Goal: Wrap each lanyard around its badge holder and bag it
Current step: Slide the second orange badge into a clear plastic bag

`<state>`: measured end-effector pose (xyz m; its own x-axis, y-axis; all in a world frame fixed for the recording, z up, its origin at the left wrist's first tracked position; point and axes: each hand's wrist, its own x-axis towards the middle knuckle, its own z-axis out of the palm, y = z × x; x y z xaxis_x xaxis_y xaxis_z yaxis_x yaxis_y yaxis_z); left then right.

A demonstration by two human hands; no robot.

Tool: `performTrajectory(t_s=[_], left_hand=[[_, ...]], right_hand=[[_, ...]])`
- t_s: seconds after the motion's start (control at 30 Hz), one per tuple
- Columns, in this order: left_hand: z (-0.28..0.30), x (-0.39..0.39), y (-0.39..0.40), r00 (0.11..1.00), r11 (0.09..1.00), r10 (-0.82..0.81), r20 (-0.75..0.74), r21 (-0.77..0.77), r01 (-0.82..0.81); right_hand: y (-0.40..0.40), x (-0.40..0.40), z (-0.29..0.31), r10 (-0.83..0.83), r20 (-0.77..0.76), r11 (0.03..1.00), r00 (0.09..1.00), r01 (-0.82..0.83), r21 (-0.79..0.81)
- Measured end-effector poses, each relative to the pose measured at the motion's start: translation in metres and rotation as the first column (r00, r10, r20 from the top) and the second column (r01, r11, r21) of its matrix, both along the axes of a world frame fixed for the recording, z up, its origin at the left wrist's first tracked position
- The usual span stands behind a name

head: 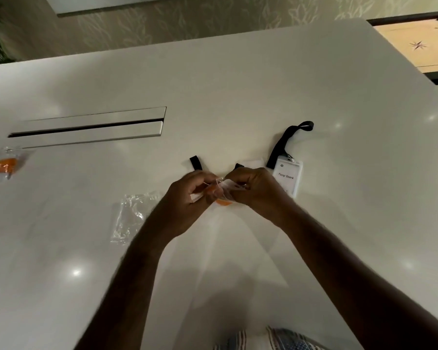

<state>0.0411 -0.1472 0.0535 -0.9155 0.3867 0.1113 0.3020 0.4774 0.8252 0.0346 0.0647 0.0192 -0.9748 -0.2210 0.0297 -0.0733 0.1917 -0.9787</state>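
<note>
While both hands [187,195] [253,188] pinch it, the bag [221,192], seemingly orange-filled, hangs between.

Pinched between the left hand [187,195] and the right hand [253,188] is a clear, glossy plastic bag [224,189], crinkled, with orange cloth [224,202] showing through, probably woven strap. Left of the grip lies an empty bag [130,215] of the same shiny film. Right of it, a badge holder [287,176] looks like smooth plastic over white paper, its black lanyard [285,141] matt fabric. The table [238,84] is smooth, semi-gloss white.
</note>
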Motion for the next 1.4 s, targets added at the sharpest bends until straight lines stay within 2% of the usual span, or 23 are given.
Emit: performTrajectory(t_s=[0.1, 0.2, 0.3, 0.37, 0.5, 0.53, 0.67, 0.8, 0.93, 1.03, 1.1, 1.17, 1.23, 1.4], left_hand=[[-0.002, 0.003, 0.007, 0.993, 0.987, 0.084, 0.084, 0.130, -0.095], [-0.005, 0.004, 0.015, 0.974, 0.966, 0.126, 0.187, 0.200, -0.164], [-0.010, 0.005, 0.021, 0.948, 0.921, 0.186, 0.257, 0.290, -0.259], [-0.011, 0.003, 0.024, 0.930, 0.871, 0.217, 0.297, 0.371, -0.322], [-0.012, -0.001, 0.028, 0.897, 0.770, 0.230, 0.377, 0.493, -0.404], [-0.012, -0.001, 0.030, 0.893, 0.751, 0.225, 0.391, 0.514, -0.414], [-0.018, 0.000, 0.033, 0.899, 0.753, 0.194, 0.392, 0.529, -0.393], [-0.025, 0.000, 0.036, 0.892, 0.702, 0.170, 0.419, 0.584, -0.408], [-0.020, 0.002, 0.039, 0.886, 0.637, 0.170, 0.430, 0.639, -0.432], [-0.018, 0.001, 0.039, 0.882, 0.594, 0.172, 0.440, 0.668, -0.449], [-0.018, -0.001, 0.037, 0.874, 0.558, 0.166, 0.457, 0.688, -0.465], [-0.018, -0.004, 0.035, 0.870, 0.523, 0.151, 0.469, 0.709, -0.473], [-0.020, -0.007, 0.033, 0.868, 0.502, 0.124, 0.481, 0.724, -0.473], [-0.018, -0.008, 0.032, 0.855, 0.488, 0.113, 0.507, 0.721, -0.492]], right_hand=[[0.004, -0.001, 0.003, 0.015, -0.036, 0.997, 0.999, -0.012, 0.076], [0.008, -0.003, 0.011, 0.054, -0.085, 0.982, 0.995, -0.037, 0.184], [0.014, -0.006, 0.017, 0.129, -0.080, 0.968, 0.988, -0.108, 0.228], [0.018, -0.006, 0.022, 0.126, -0.071, 0.972, 0.989, -0.108, 0.209], [0.026, -0.001, 0.031, -0.041, -0.068, 0.999, 0.997, 0.040, -0.007], [0.028, 0.000, 0.033, -0.064, -0.066, 0.998, 0.996, 0.063, -0.015], [0.036, -0.001, 0.037, 0.027, -0.088, 0.980, 0.996, -0.009, 0.198], [0.044, -0.005, 0.043, 0.080, -0.084, 0.956, 0.993, -0.052, 0.290], [0.046, -0.003, 0.051, 0.124, -0.016, 0.958, 0.992, -0.116, 0.262], [0.048, -0.002, 0.054, 0.126, -0.003, 0.945, 0.992, -0.119, 0.305], [0.049, -0.002, 0.054, 0.117, 0.026, 0.961, 0.993, -0.120, 0.250], [0.049, -0.002, 0.050, 0.077, 0.037, 0.986, 0.996, -0.081, 0.146], [0.049, -0.001, 0.048, 0.007, 0.004, 0.994, 1.000, -0.007, 0.111], [0.049, 0.000, 0.049, -0.053, -0.074, 0.979, 0.996, 0.066, 0.193]])
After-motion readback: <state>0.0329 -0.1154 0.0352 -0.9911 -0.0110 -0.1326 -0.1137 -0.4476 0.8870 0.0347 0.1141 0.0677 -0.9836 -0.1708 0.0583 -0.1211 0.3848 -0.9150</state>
